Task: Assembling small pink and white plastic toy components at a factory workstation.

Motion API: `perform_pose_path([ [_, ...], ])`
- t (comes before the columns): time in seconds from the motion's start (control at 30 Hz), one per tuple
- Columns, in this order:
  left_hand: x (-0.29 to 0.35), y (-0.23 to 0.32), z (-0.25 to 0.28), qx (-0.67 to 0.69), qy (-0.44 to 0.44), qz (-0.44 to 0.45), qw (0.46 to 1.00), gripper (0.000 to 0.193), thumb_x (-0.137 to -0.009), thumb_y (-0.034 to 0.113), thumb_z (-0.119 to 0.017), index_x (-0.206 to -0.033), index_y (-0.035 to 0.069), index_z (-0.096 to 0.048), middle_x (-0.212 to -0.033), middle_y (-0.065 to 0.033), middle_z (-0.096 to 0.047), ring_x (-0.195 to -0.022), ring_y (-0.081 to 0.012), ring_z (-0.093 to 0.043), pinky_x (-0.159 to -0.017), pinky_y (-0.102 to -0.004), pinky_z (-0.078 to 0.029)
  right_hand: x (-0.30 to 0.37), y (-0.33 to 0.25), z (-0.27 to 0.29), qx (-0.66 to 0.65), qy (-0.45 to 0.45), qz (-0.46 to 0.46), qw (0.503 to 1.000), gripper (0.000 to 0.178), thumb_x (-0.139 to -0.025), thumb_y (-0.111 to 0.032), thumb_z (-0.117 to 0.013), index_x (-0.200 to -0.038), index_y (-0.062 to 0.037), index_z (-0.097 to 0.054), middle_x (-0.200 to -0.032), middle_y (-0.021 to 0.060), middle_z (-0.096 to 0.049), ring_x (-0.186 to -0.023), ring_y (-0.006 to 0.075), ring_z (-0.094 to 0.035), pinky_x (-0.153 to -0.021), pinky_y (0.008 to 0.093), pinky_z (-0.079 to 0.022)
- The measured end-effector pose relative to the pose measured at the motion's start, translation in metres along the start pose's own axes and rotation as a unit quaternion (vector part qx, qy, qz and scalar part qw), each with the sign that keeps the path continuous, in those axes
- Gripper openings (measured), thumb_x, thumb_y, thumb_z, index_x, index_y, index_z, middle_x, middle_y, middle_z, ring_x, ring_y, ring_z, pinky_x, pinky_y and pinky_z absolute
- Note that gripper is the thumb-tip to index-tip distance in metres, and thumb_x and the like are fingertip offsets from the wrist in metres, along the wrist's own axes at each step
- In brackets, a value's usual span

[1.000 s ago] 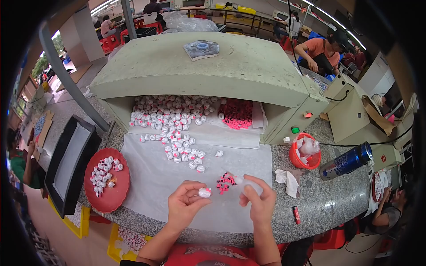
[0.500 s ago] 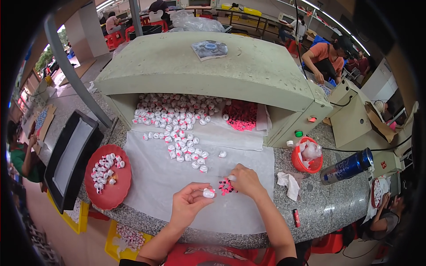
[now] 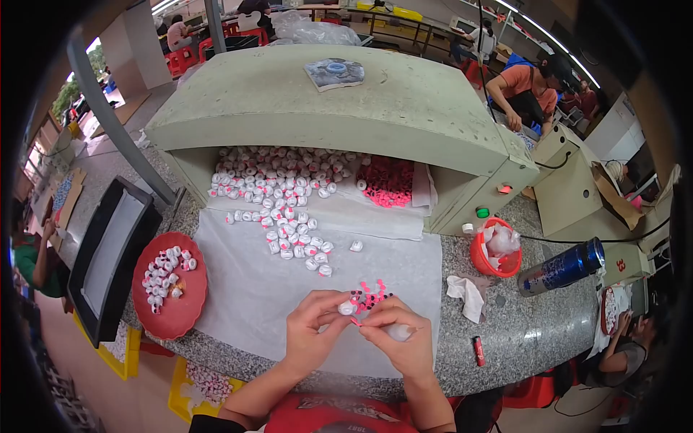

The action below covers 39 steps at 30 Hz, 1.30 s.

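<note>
My left hand (image 3: 312, 333) pinches a small rounded white piece (image 3: 347, 308) between thumb and fingertips. Right up against it, my right hand (image 3: 406, 345) has a tiny pink piece (image 3: 356, 322) in its fingertips. A whitish translucent thing (image 3: 399, 332) is tucked in the same hand; its kind is unclear. Just beyond both hands, small pink and black pieces (image 3: 372, 294) lie loose on a white sheet (image 3: 249, 303). Many more white pieces with pink spots (image 3: 289, 234) spread from the sheet back into a pale green box-shaped machine (image 3: 325, 115).
To the left stand a red plate (image 3: 189, 303) of white pieces and a long black tray (image 3: 94, 317). On the right are a red basket (image 3: 480, 263), a crumpled tissue (image 3: 469, 299), a blue bottle (image 3: 559, 270) and a small red tube (image 3: 479, 351). Other people sit around.
My right hand has come back from the loose pink and black pieces to the left hand, now with a tiny pink piece in its fingertips. The left hand keeps the white piece.
</note>
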<state>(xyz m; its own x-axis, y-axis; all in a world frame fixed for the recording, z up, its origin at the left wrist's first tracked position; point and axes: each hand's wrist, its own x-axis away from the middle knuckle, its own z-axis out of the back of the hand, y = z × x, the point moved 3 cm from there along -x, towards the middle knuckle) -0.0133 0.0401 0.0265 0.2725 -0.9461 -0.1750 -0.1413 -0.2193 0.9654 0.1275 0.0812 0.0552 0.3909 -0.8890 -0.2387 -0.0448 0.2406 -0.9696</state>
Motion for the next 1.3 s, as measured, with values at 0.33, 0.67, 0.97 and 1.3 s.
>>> perform_pose_path([
  [0.33,0.005,0.01,0.0,-0.055,-0.039,-0.031,0.997,0.033,-0.071,-0.017,-0.057,-0.102,-0.006,-0.057,-0.108,-0.0148,-0.049,-0.097,-0.02,-0.055,-0.081,-0.0271,-0.051,0.004,0.012,-0.002,-0.082,0.042,-0.141,0.986,0.01,-0.069,0.005,-0.067,-0.077,0.002,-0.061,-0.072,0.0059,-0.059,-0.061,0.0092,-0.054,-0.053,0.0199,-0.043],
  [0.67,0.003,0.011,0.002,0.07,-0.078,0.039,0.994,0.033,-0.073,-0.015,-0.056,-0.104,-0.004,-0.057,-0.11,-0.0164,-0.051,-0.098,-0.0215,-0.055,-0.082,-0.0283,-0.049,0.01,0.019,-0.006,-0.054,0.087,-0.114,0.988,0.013,-0.07,0.005,-0.067,-0.08,0.0011,-0.062,-0.074,0.0046,-0.059,-0.064,0.0078,-0.054,-0.056,0.0189,-0.043],
  [0.97,0.007,0.008,-0.011,-0.007,-0.039,-0.041,0.998,0.022,-0.078,-0.01,-0.054,-0.099,-0.005,-0.058,-0.105,-0.0172,-0.054,-0.095,-0.0213,-0.056,-0.078,-0.0284,-0.049,0.008,0.012,0.001,0.002,0.049,-0.032,0.998,0.022,-0.067,0.007,-0.067,-0.088,0.0006,-0.063,-0.077,0.0045,-0.059,-0.067,0.0088,-0.055,-0.059,0.0197,-0.043],
  [1.3,0.005,0.005,-0.012,-0.015,-0.046,-0.038,0.998,0.021,-0.079,-0.009,-0.053,-0.099,-0.005,-0.057,-0.105,-0.0172,-0.054,-0.094,-0.0211,-0.056,-0.077,-0.0278,-0.049,0.0,0.011,0.005,0.052,0.036,-0.012,0.998,0.018,-0.064,0.004,-0.071,-0.08,-0.0001,-0.064,-0.071,0.0063,-0.06,-0.063,0.0107,-0.056,-0.057,0.0215,-0.044],
])
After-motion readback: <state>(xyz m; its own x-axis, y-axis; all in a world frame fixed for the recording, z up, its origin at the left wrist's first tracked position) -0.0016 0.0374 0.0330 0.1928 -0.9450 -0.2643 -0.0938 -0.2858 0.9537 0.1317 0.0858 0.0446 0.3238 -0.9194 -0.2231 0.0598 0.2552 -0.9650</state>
